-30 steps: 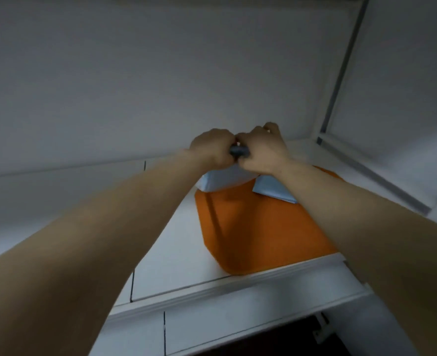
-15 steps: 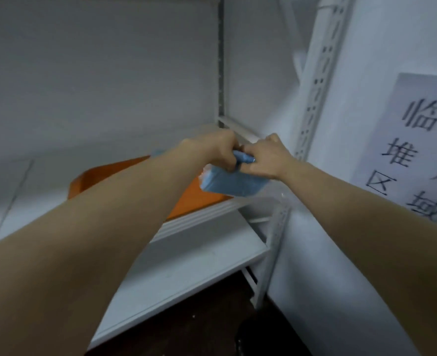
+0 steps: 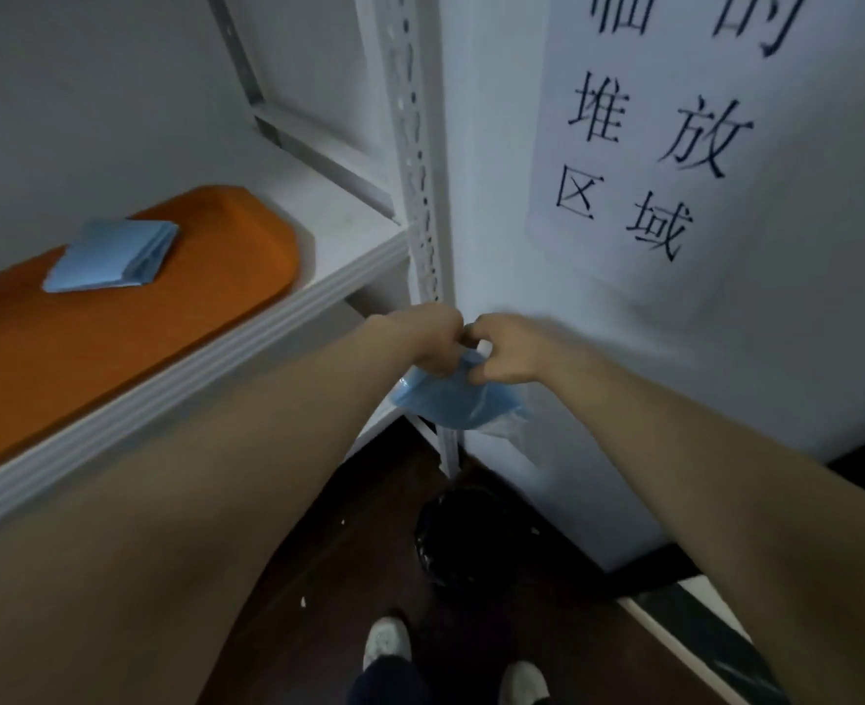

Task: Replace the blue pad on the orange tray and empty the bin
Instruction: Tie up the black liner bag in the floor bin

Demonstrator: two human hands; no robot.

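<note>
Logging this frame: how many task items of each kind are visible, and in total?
Orange tray: 1
Blue pads: 2, the folded pad on the tray and the crumpled pad gripped by left hand and right hand
Black bin: 1
Total: 4

a white paper sheet (image 3: pixel 623 175) stuck flat on the wall (image 3: pixel 486 145) carries large black chinese characters, set in rows of two. the middle row reads 堆 放 and the bottom row reads 区 域 — together 堆放区域. the top row is cut by the upper edge of the view, so only the lower parts of two characters show — they cannot be read with certainty.
</note>
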